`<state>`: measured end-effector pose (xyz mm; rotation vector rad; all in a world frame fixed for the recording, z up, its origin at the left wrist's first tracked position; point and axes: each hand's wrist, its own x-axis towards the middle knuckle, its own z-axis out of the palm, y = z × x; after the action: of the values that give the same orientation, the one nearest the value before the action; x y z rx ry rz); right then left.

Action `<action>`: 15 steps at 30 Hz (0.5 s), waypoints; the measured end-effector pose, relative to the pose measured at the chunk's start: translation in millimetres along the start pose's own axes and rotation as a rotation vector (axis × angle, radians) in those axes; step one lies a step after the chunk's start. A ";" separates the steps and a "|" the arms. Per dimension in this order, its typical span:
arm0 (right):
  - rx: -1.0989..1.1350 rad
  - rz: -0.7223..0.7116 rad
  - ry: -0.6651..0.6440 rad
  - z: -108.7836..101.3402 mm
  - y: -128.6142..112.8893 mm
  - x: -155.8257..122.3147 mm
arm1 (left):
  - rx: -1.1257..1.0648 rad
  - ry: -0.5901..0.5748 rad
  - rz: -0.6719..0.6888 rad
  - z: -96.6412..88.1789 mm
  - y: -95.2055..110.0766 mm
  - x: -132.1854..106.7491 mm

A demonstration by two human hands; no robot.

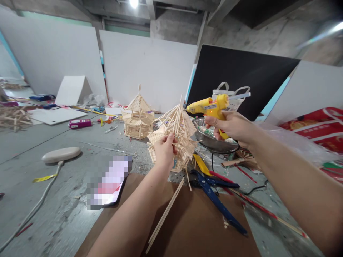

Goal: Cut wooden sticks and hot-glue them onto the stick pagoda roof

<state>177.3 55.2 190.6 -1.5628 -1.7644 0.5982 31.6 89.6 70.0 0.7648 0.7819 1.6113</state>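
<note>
Right of the phone (pixel 115 180), the person's left hand (pixel 165 151) is gripping a wooden-stick pavilion (pixel 186 123); farther right, the right hand (pixel 232 123) is clutching a yellow glue gun (pixel 205 105), aiming at the pavilion. Beyond the phone, 1 similar model (pixel 139 103) is standing.

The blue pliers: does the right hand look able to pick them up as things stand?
Probably not straight away: the right hand is wrapped around the yellow glue gun. The near handle of the blue pliers lies uncovered, so the way itself seems free.
</note>
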 end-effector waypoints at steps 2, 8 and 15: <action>0.079 0.007 0.026 -0.3 6.4 -5.6 | 0.009 -0.009 0.006 -0.4 0.3 -0.1; 0.422 0.185 0.121 -4.3 48.6 -27.7 | 0.028 -0.006 -0.011 -0.6 0.5 0.2; 0.428 0.607 0.275 -8.4 155.6 -42.9 | 0.012 -0.007 -0.046 0.0 4.9 -2.1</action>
<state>287.6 38.3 73.7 -1.7544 -0.8699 0.9240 29.2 86.8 73.8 0.7553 0.7995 1.5637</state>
